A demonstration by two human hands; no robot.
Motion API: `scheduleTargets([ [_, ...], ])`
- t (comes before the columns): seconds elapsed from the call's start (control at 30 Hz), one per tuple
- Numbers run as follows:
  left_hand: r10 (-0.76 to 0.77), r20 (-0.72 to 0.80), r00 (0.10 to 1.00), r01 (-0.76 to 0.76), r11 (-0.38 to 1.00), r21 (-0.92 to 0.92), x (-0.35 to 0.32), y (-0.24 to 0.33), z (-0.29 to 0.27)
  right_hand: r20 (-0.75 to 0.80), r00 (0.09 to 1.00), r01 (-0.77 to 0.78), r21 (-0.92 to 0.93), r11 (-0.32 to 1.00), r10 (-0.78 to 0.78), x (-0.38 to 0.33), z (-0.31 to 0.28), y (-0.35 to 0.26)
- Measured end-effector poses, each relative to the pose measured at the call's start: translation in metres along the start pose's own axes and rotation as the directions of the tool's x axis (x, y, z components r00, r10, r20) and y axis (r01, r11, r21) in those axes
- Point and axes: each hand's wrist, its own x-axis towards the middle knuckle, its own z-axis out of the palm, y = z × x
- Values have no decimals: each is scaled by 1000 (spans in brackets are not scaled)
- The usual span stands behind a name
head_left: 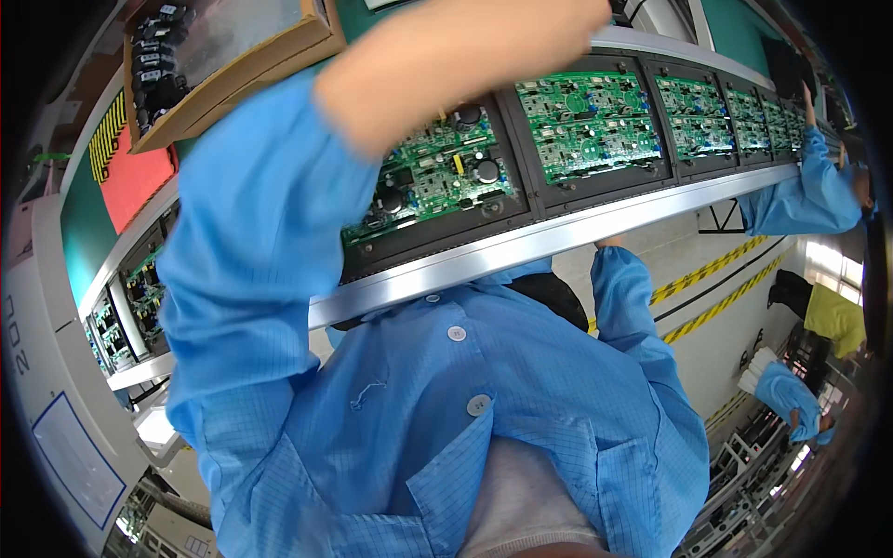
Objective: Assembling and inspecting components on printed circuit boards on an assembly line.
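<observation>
My left arm in a blue sleeve (pixel 251 232) rises from the lower left and crosses the top of the picture. Its bare forearm (pixel 446 56) passes over a green circuit board (pixel 437 172) that lies in a black tray on a conveyor line. The left hand is out of view past the top edge. My right sleeve (pixel 633 316) reaches up to the line's metal rail (pixel 558 237). Only a sliver of my right hand (pixel 609 244) shows at the rail's underside, and its fingers are hidden. A second green board (pixel 591 116) lies in the tray to the right.
More boards in black trays (pixel 702 112) run along the line to the right, where another person's blue sleeve (pixel 800 200) reaches in. A cardboard box with black parts (pixel 233 65) sits top left. Yellow-black floor tape (pixel 716 279) runs below. Another worker (pixel 791 400) bends at lower right.
</observation>
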Motion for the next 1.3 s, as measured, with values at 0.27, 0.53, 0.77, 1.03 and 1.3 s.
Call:
scheduleTargets([
  [0.27, 13, 266, 964, -112, 926, 361, 164, -94, 75, 1, 1000, -24, -88, 996, 24, -14, -34, -14],
  [0.53, -9, 44, 999, -16, 849, 528, 195, -102, 130, 755, 608, -29, 329, 944, -245, 15, -273, -165],
  [0.77, -2, 155, 988, -44, 955, 294, 215, -109, 116, -22, 867, 492, 193, 849, -498, 174, -368, -200],
  [1.03, 104, -190, 976, -33, 938, 345, 227, -129, 104, -147, 797, 526, -308, 793, -586, 342, -312, -237],
  [1.3, 202, -279, 939, -86, 921, 379, 229, -143, 102, -230, 664, 611, -382, 694, -711, 400, -280, -215],
])
